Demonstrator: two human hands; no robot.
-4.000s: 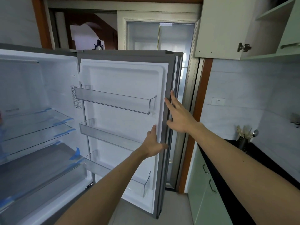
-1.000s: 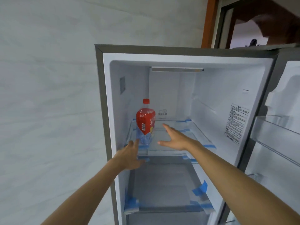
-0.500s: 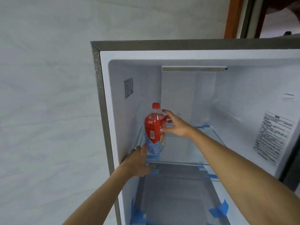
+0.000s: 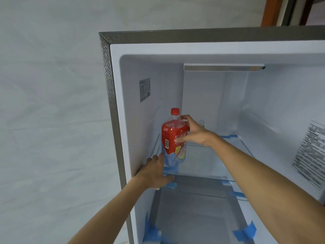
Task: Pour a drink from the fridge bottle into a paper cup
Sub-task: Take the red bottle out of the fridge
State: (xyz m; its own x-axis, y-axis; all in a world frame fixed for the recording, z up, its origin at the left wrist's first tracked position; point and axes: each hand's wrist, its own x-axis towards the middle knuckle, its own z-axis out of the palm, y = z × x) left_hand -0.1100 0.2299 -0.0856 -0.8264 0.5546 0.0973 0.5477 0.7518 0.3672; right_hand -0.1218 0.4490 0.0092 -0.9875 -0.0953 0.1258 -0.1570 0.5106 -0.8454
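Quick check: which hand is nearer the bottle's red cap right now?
Right. The right hand grips the bottle just below the red cap; the left hand rests at the shelf edge, down by the bottle's base.

fridge casing (image 4: 105, 71) — dimpled matt metal | liner — smooth white plastic | shelf (image 4: 207, 166) — clear glass | bottle (image 4: 174, 138) — clear plastic, glossy red label

Top glass shelf (image 4: 207, 162) carries one bottle (image 4: 173, 138), red-labelled, near its left front corner; blue tape (image 4: 228, 136) on its corners.
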